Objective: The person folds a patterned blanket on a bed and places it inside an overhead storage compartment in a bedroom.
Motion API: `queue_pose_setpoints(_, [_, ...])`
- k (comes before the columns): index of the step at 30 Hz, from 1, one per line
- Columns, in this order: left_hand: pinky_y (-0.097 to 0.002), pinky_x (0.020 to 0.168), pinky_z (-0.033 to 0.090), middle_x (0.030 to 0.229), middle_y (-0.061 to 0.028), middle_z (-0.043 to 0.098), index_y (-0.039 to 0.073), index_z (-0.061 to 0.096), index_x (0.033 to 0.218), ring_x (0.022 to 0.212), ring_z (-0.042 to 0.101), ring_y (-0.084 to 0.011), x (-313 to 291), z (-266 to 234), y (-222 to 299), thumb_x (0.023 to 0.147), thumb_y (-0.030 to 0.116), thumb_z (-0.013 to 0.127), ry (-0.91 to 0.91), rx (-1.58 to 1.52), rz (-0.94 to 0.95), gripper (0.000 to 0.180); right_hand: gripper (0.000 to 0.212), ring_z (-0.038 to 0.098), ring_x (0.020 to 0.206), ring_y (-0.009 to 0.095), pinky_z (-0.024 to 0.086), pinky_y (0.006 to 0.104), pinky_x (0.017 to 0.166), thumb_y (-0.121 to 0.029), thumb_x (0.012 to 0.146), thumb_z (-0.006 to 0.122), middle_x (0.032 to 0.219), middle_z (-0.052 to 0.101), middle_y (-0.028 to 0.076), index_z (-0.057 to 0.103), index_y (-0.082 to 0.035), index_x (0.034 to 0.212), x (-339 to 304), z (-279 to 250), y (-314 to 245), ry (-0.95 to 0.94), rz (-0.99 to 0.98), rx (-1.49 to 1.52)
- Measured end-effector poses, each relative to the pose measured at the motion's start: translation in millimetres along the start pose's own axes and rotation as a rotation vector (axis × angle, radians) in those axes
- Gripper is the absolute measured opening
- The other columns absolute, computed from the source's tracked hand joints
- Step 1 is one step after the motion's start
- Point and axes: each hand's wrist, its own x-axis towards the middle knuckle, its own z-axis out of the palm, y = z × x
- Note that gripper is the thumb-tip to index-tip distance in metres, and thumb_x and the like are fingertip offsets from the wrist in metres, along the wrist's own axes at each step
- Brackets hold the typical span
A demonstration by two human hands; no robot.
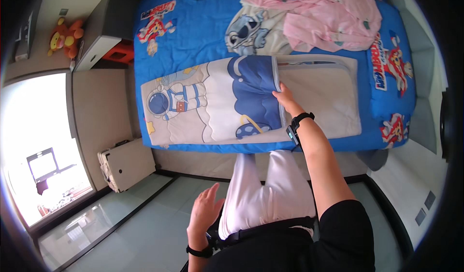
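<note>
Quilt (212,100), one, printed with an astronaut, stars and a ringed planet in white, beige and blue; lies folded along the near side of the bed (198,33), its grey-edged printed layer over a plain beige portion toward the bed's right end. Bed: dressed in blue with red cartoon prints. Right hand (286,100): reaching over the bed's near edge, gripping the quilt's grey edge, thumb on top; black wristband (303,119) behind it. Left hand (205,210): open, fingers extended, off the bed on its near side. Pink blanket (333,11): heaped at the bed's far side, right of middle, touching a pale character-print cloth (247,33). Suitcase (129,165): cream, on the floor off the bed's near left corner. Plush toy (66,37): orange, beyond the bed's left end.
</note>
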Motion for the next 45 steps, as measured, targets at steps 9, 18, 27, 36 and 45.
queue_pose_setpoints(9, [-0.035, 0.076, 0.038, 0.097, -0.0172, 0.05, 0.0, 0.041, 0.107, 0.089, 0.047, -0.0313, 8, -12, 21, 0.069, 0.012, 0.055, 0.05, 0.073, 0.07, 0.043, 0.047, 0.05, 0.087, 0.022, 0.04, 0.0301, 0.071, -0.014, 0.068, 0.056, 0.099, 0.052, 0.012, 0.04, -0.006, 0.112, -30, -169, 38, 0.308, 0.047, -0.197])
queue_pose_setpoints(18, [-0.0359, 0.076, 0.037, 0.095, -0.0172, 0.051, 0.0, 0.042, 0.105, 0.088, 0.047, -0.0317, 6, -15, 37, 0.067, 0.011, 0.056, 0.102, 0.119, 0.08, 0.042, 0.06, 0.047, 0.094, 0.032, 0.037, 0.0356, 0.078, -0.034, 0.062, 0.062, 0.098, 0.05, 0.021, 0.041, 0.002, 0.105, -62, -255, 102, 0.642, 0.137, -0.107])
queue_pose_setpoints(27, [-0.0367, 0.074, 0.038, 0.091, -0.017, 0.051, 0.001, 0.041, 0.106, 0.085, 0.048, -0.0317, 12, -15, 52, 0.068, 0.014, 0.056, 0.076, 0.178, 0.096, 0.043, 0.036, 0.053, 0.078, 0.031, 0.041, 0.0364, 0.067, -0.015, 0.063, 0.056, 0.086, 0.055, 0.019, 0.049, -0.001, 0.096, -72, -191, 32, 0.444, -0.29, -0.28])
queue_pose_setpoints(36, [-0.0367, 0.075, 0.037, 0.095, -0.0167, 0.051, 0.002, 0.04, 0.108, 0.088, 0.047, -0.0317, 23, -19, 65, 0.07, 0.015, 0.054, 0.12, 0.17, 0.187, 0.043, 0.034, 0.055, 0.061, 0.029, 0.044, 0.0394, 0.054, -0.008, 0.072, 0.04, 0.073, 0.054, 0.014, 0.041, -0.007, 0.106, -106, -51, 17, -0.198, -0.676, -0.888])
queue_pose_setpoints(45, [-0.0363, 0.075, 0.038, 0.093, -0.0163, 0.051, 0.003, 0.042, 0.106, 0.087, 0.048, -0.0313, 13, -20, 61, 0.068, 0.013, 0.056, 0.129, 0.163, 0.026, 0.043, 0.014, 0.051, 0.068, 0.031, 0.04, 0.0395, 0.056, -0.005, 0.071, 0.044, 0.073, 0.051, 0.013, 0.047, -0.005, 0.085, -89, -160, 8, 0.248, -0.674, -0.585])
